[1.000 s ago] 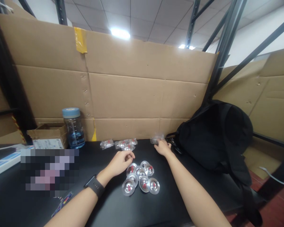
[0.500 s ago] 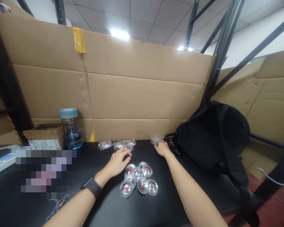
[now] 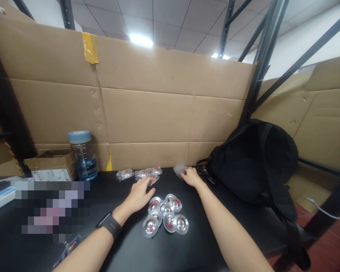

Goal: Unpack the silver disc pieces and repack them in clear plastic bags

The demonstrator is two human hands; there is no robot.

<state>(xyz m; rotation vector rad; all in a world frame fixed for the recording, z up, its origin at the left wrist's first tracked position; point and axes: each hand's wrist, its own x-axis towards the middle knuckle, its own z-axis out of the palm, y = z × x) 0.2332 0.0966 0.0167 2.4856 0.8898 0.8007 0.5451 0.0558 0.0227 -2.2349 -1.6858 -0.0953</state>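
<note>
My left hand [image 3: 138,193], a dark watch on its wrist, reaches forward with thumb and fingers apart. Its fingertips are beside a clear-wrapped silver dish [image 3: 152,180]; whether they touch is hard to see. Other wrapped dishes [image 3: 125,174] lie along the cardboard wall to the left. At the back, my right hand [image 3: 191,176] has its fingers closed on the edge of a clear plastic bag [image 3: 178,170], which looks blurred. Between my forearms lies a loose cluster of small round silver dishes [image 3: 182,224], several of them with red marks in the centre and some overlapping.
A black backpack [image 3: 257,162] fills the right side of the black table [image 3: 158,257]. To the left stand a blue-lidded water bottle [image 3: 83,156] and an open cardboard box [image 3: 52,166]. A cardboard wall [image 3: 147,117] closes off the back. A lanyard [image 3: 69,249] lies by my left forearm.
My right hand has shifted slightly left, and the plastic bag has moved left with it. The left hand stays by the wrapped dishes. The view has turned a little.
</note>
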